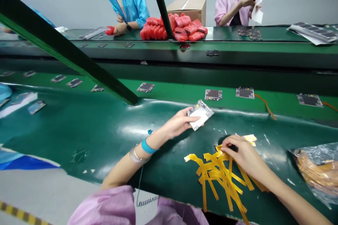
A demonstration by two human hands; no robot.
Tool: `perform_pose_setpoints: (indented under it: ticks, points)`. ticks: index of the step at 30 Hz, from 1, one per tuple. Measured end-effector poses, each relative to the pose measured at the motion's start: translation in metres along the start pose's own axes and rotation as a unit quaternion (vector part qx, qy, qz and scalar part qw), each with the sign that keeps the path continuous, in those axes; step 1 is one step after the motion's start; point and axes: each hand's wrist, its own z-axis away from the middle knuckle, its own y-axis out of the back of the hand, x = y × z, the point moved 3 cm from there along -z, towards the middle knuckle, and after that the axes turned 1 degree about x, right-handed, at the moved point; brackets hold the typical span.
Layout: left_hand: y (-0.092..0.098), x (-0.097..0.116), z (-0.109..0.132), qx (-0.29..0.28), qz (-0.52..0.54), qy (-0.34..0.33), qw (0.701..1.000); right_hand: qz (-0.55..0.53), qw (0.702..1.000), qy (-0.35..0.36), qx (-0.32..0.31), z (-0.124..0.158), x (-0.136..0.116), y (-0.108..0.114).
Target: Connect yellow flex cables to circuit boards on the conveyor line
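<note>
Nearest: right hand (pixel 241 154) on green surface (pixel 105 137), grip pinched on yellow strips (pixel 216 175) lying in pile. Further: left hand (pixel 176 124), grip closed around small board (pixel 200 114), held just above surface. Beyond: more boards (pixel 213 94) on belt, red packets (pixel 174 28).

On the dark green glossy tabletop (pixel 92 130), a heap of thin yellow strips (pixel 219 174) lies near the front edge, its rear end in the right grip (pixel 241 154). Behind and left of it, the left grip (pixel 179 123) holds a small rectangular circuit board (pixel 201 114). A clear plastic bag (pixel 317 168) lies far right. Behind, a green conveyor belt (pixel 171 93) carries a row of boards (pixel 213 94); beyond it, red plastic packets (pixel 182 28) lie before a brown cardboard box (pixel 188 7).
</note>
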Motion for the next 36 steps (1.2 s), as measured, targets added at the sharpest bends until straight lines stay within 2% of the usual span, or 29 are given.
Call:
perform_pose_setpoints:
  ticks: [2, 4, 6, 11, 16, 20, 25, 28, 31, 33, 36]
  points:
    - [-0.018, -0.017, 0.012, -0.017, -0.021, 0.020, 0.999, -0.116, 0.989, -0.037, 0.079, 0.009, -0.002, 0.013]
    - [-0.032, -0.028, 0.023, -0.023, -0.072, 0.003, 0.997, -0.226, 0.955, -0.075, 0.176, 0.020, -0.005, 0.021]
    - [-0.045, -0.037, 0.034, -0.031, -0.139, -0.026, 0.990, -0.253, 0.938, -0.091, 0.216, 0.027, -0.010, 0.020]
    - [-0.065, -0.049, 0.054, -0.080, -0.242, -0.053, 0.966, -0.168, 0.962, -0.112, 0.185, 0.028, -0.021, 0.006]
    - [-0.071, -0.050, 0.063, -0.085, -0.323, -0.066, 0.940, -0.161, 0.957, -0.117, 0.212, 0.033, -0.022, 0.005]
    - [-0.074, -0.048, 0.065, -0.073, -0.359, -0.052, 0.929, -0.131, 0.963, -0.083, 0.223, 0.036, -0.024, 0.008]
    - [-0.073, -0.049, 0.067, -0.059, -0.389, -0.028, 0.919, -0.084, 0.975, -0.018, 0.206, 0.033, -0.028, 0.007]
    - [-0.070, -0.050, 0.066, -0.062, -0.354, -0.023, 0.933, -0.051, 0.981, 0.035, 0.186, 0.032, -0.030, 0.003]
    - [-0.070, -0.046, 0.062, -0.104, -0.237, 0.009, 0.966, -0.027, 0.982, 0.091, 0.164, 0.035, -0.033, 0.001]
    - [-0.071, -0.040, 0.059, -0.132, -0.171, 0.032, 0.976, -0.057, 0.985, 0.071, 0.146, 0.039, -0.033, 0.002]
    - [-0.070, -0.030, 0.053, -0.127, -0.158, 0.041, 0.978, -0.195, 0.976, -0.039, 0.087, 0.046, -0.031, 0.007]
